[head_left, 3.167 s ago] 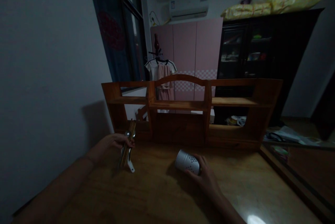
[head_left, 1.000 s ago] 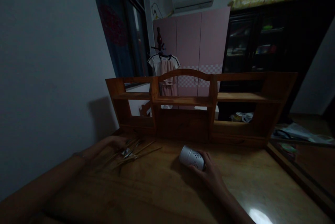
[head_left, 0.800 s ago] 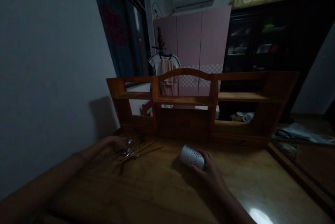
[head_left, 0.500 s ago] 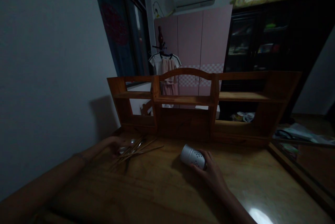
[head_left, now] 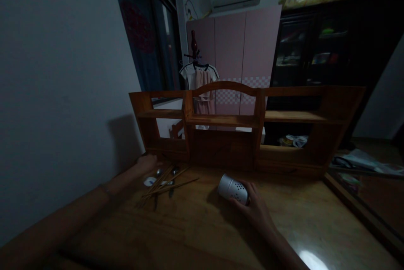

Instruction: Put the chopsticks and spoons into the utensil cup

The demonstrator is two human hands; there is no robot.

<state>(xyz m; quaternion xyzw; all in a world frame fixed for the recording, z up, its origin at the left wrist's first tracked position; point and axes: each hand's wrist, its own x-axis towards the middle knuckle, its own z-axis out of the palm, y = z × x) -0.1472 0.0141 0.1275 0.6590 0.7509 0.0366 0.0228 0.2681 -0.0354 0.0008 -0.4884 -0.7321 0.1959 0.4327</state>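
Observation:
A white perforated metal cup [head_left: 232, 188] lies on its side on the wooden desk [head_left: 202, 232], and my right hand [head_left: 257, 207] is wrapped round its base. A loose pile of wooden chopsticks and metal spoons [head_left: 164, 182] is spread on the desk to the left. My left hand [head_left: 147, 163] rests just behind and left of that pile, near the foot of the shelf unit; its fingers are too dark to read.
A low wooden shelf unit [head_left: 249, 124] stands along the back of the desk. A grey wall [head_left: 57, 93] runs close on the left. Beyond are a pink wardrobe [head_left: 240, 51], a dark cabinet [head_left: 325, 51] and hanging clothes [head_left: 199, 80].
My left hand laid the bundle of chopsticks and spoons down on the desk, where they spread out, then drew back toward the shelf. The right hand kept hold of the cup.

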